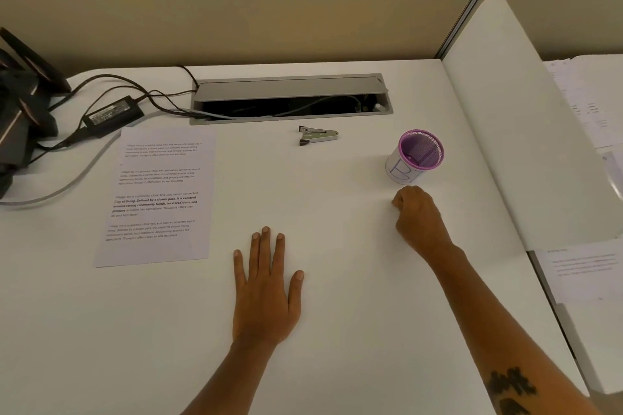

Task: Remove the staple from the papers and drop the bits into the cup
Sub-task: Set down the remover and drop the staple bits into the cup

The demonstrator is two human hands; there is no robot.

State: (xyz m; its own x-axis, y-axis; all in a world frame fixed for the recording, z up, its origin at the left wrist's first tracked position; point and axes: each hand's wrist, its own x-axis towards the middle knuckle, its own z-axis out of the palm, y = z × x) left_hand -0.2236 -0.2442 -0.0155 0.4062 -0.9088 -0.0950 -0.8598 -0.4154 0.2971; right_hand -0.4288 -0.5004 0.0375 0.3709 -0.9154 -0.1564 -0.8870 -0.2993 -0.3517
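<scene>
Cup (415, 157) stands upright beside curled right hand (417, 216).

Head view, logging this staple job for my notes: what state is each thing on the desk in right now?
Papers: flat on desk, printed side up, untouched.
Staple remover: lying on its side, jaws apart, not held.
Cup: upright, open-topped, contents unclear.
Left hand: flat, palm down, fingers spread, empty.
Right hand: curled loosely beside the cup, contents unseen.
Cable tray lid: raised open.
</scene>
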